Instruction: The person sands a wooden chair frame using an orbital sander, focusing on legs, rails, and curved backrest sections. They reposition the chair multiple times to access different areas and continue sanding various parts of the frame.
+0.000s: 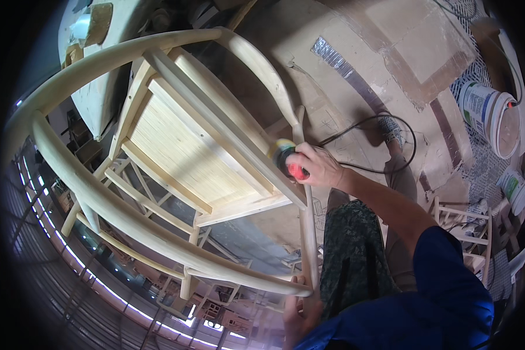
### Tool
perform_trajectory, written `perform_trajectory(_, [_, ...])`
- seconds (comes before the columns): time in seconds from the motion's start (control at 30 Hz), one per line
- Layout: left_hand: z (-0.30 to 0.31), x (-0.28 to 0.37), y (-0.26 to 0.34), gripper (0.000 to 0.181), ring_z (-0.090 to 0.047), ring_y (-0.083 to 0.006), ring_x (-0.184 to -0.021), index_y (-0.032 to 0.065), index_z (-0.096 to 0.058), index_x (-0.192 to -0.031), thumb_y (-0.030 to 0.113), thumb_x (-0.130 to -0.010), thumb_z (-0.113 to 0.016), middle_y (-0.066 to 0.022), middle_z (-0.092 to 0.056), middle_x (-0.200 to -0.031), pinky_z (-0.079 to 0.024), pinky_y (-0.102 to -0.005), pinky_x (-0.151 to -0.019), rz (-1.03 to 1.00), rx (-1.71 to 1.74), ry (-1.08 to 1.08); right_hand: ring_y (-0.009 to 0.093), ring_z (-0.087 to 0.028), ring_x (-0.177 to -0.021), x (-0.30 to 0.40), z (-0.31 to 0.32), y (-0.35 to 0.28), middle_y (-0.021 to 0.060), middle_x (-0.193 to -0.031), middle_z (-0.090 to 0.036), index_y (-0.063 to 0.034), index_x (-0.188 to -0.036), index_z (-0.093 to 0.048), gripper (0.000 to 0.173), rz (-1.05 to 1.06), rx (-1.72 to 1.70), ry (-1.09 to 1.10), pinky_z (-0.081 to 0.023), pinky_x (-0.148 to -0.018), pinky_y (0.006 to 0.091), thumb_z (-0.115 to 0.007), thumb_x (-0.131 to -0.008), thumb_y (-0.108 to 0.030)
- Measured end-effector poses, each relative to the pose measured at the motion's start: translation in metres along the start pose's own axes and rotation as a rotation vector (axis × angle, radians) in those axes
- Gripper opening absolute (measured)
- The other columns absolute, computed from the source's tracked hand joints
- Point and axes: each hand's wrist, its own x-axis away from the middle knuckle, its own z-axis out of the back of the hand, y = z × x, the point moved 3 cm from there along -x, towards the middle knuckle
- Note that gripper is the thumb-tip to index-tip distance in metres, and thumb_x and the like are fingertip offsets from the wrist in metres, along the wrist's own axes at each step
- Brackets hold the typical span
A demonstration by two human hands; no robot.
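Note:
An unfinished pale wooden armchair (166,256) with a curved top rail and a flat panel seat (188,153) lies tilted before me. My right hand (319,166) is closed around a red and black power sander (291,164). The sander's yellowish disc is blurred, close to a long wooden bar (227,127) of the chair; whether they touch I cannot tell. Low in the view, my left hand (299,313) wraps around a chair leg (308,245) near the end of the curved rail. Part of that hand is hidden behind the wood.
A black cord (413,144) loops over the cardboard-covered floor (345,100), near a foot in a patterned shoe (391,129). White plastic buckets (477,109) stand at the right. A small wooden frame (463,212) lies below them. More chair frames fill the background.

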Motion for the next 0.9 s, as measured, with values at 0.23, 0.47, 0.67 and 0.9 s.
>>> perform_trajectory(0.23, [-0.009, 0.008, 0.016, 0.049, -0.068, -0.0168, -0.091, 0.0013, -0.043, -0.148, 0.010, -0.102, -0.056, -0.0166, -0.063, -0.130, -0.057, -0.0251, -0.072, 0.082, -0.062, 0.148, 0.030, -0.061, -0.097, -0.030, 0.022, 0.007, 0.0098, -0.114, -0.051, -0.0245, -0.121, -0.059, 0.052, 0.228, 0.151, -0.038, -0.053, -0.082, 0.0424, -0.081, -0.074, -0.025])
perform_trajectory(0.47, [-0.010, -0.007, -0.022, 0.045, -0.067, -0.0206, -0.095, 0.0010, -0.046, -0.144, 0.012, -0.102, -0.055, -0.0175, -0.062, -0.130, -0.056, -0.0290, -0.076, 0.024, -0.136, 0.093, 0.037, -0.062, -0.101, -0.146, 0.048, 0.015, 0.0117, -0.112, -0.055, -0.0154, -0.121, -0.053, 0.058, 0.000, -0.158, 0.126, -0.052, -0.087, 0.0466, -0.083, -0.074, -0.029])
perform_trajectory(0.67, [-0.009, -0.020, -0.046, 0.042, -0.066, -0.0238, -0.098, 0.0008, -0.049, -0.141, 0.014, -0.102, -0.055, -0.0184, -0.061, -0.131, -0.056, -0.0322, -0.079, 0.015, -0.174, 0.074, 0.034, -0.061, -0.105, -0.239, 0.070, 0.006, 0.0169, -0.113, -0.062, -0.0102, -0.124, -0.051, 0.062, -0.133, -0.344, 0.045, -0.048, -0.094, 0.0408, -0.081, -0.076, -0.037])
perform_trajectory(0.9, [-0.012, -0.025, -0.060, 0.040, -0.064, -0.0275, -0.102, 0.0006, -0.051, -0.137, 0.017, -0.101, -0.054, -0.0193, -0.059, -0.131, -0.055, -0.0361, -0.083, -0.028, -0.258, 0.062, 0.020, -0.059, -0.099, -0.285, 0.076, 0.022, 0.0075, -0.106, -0.062, -0.0088, -0.119, -0.056, 0.060, -0.359, -0.633, 0.088, -0.047, -0.090, 0.0335, -0.083, -0.075, -0.040])
